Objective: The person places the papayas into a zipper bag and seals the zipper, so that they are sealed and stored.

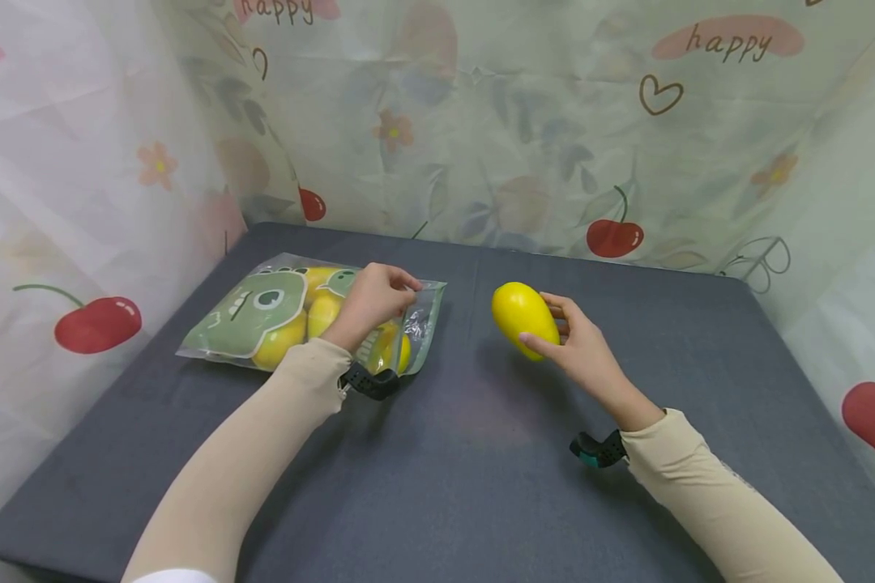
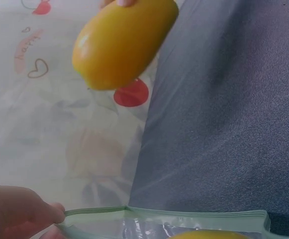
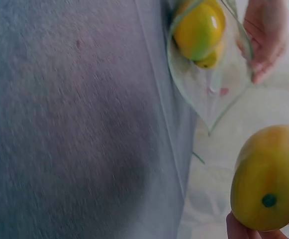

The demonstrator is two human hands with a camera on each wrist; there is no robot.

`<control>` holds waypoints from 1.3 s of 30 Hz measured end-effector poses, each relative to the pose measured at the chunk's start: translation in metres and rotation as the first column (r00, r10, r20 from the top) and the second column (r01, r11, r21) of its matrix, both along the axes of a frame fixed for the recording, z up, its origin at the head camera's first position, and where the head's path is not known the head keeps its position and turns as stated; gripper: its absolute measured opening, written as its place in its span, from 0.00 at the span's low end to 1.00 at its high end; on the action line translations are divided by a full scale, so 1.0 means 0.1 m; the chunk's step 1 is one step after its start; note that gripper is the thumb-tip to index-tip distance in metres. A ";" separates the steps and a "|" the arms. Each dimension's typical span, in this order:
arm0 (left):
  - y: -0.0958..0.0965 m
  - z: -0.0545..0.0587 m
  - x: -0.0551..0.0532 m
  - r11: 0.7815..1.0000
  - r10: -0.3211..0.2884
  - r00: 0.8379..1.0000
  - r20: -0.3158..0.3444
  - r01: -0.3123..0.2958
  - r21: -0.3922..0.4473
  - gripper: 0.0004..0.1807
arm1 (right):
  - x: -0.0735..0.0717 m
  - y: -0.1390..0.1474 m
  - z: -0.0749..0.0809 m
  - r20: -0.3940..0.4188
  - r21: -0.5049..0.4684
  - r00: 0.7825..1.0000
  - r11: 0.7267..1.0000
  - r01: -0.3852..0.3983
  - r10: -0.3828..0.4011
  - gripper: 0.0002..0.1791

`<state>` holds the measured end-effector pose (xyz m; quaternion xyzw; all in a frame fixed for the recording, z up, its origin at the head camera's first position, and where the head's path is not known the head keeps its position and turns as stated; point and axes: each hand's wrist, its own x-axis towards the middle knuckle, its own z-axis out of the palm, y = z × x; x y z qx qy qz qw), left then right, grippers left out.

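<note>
A clear zip bag (image 1: 244, 312) with a green dinosaur print lies on the left part of the table, several yellow fruits inside. My left hand (image 1: 375, 301) pinches the upper rim of its mouth, which faces right. In the right wrist view the bag's mouth (image 3: 184, 85) gapes, with yellow fruits (image 3: 200, 32) just within. Clear of the table, to the right of the bag, my right hand (image 1: 583, 348) holds a yellow mango (image 1: 519, 312) between thumb and fingers. A dark green spot marks the end of this mango (image 3: 256, 174) in the right wrist view.
The dark grey table (image 1: 437, 486) extends around the bag and both arms. A printed curtain (image 1: 481, 121) with cherries and hearts hangs behind and along the sides. Some thin white cord or wire (image 1: 761, 259) shows at the far right corner.
</note>
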<state>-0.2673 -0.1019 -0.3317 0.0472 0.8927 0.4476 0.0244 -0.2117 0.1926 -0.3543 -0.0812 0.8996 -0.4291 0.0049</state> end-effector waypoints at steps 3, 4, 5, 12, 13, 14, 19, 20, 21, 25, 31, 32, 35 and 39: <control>0.00 0.00 0.00 1.000 -0.001 1.000 0.000 0.001 0.001 0.12 | 0.00 -0.08 -0.05 0.001 0.007 1.000 0.999 -0.031 0.031 0.44; 0.00 0.00 0.00 1.000 -0.002 1.000 0.001 0.002 0.003 0.12 | 0.00 -0.11 -0.06 0.002 0.009 0.999 0.999 -0.042 0.042 0.44; 0.00 0.00 0.00 1.000 -0.001 1.000 0.002 0.001 0.004 0.12 | 0.00 -0.14 -0.08 0.002 0.014 0.999 0.999 -0.052 0.052 0.44; 0.00 0.00 -0.01 1.000 0.002 1.000 0.006 -0.001 -0.008 0.12 | 0.01 -0.32 -0.17 0.001 0.040 0.991 0.991 -0.131 0.131 0.42; 0.00 -0.01 -0.01 1.000 0.003 1.000 0.006 -0.003 -0.008 0.12 | 0.02 -0.34 -0.18 0.003 0.044 0.990 0.989 -0.138 0.138 0.42; 0.00 -0.01 -0.01 1.000 0.005 1.000 0.007 -0.005 -0.008 0.12 | 0.02 -0.37 -0.19 0.007 0.048 0.989 0.988 -0.145 0.145 0.41; -0.01 -0.02 -0.02 1.000 0.005 1.000 0.007 -0.005 -0.007 0.12 | 0.02 -0.52 -0.23 0.030 0.059 0.985 0.983 -0.174 0.172 0.41; -0.01 -0.01 -0.02 1.000 0.005 1.000 0.005 -0.005 -0.009 0.12 | 0.02 -0.55 -0.24 0.033 0.064 0.983 0.981 -0.182 0.181 0.41; -0.01 -0.01 -0.02 1.000 0.005 1.000 0.003 -0.005 -0.011 0.12 | 0.02 -0.57 -0.25 0.035 0.069 0.981 0.979 -0.191 0.189 0.41; 0.00 -0.01 -0.02 1.000 0.004 1.000 -0.003 -0.004 -0.018 0.12 | 0.02 -0.65 -0.30 0.041 0.091 0.973 0.969 -0.229 0.226 0.41; -0.01 -0.02 -0.02 1.000 -0.001 1.000 -0.001 0.001 -0.025 0.12 | 0.01 -0.75 -0.35 0.043 0.118 0.964 0.956 -0.267 0.264 0.41; -0.01 -0.02 -0.02 1.000 0.000 1.000 -0.002 0.000 -0.024 0.12 | 0.01 -0.76 -0.36 0.043 0.119 0.963 0.956 -0.269 0.266 0.40; -0.01 -0.02 -0.02 1.000 -0.001 1.000 -0.005 0.001 -0.026 0.12 | 0.00 -0.79 -0.37 0.042 0.125 0.961 0.953 -0.277 0.274 0.40; -0.01 -0.01 -0.02 0.999 -0.001 1.000 -0.010 0.001 -0.034 0.12 | -0.01 -0.83 -0.38 0.032 0.138 0.958 0.948 -0.287 0.285 0.40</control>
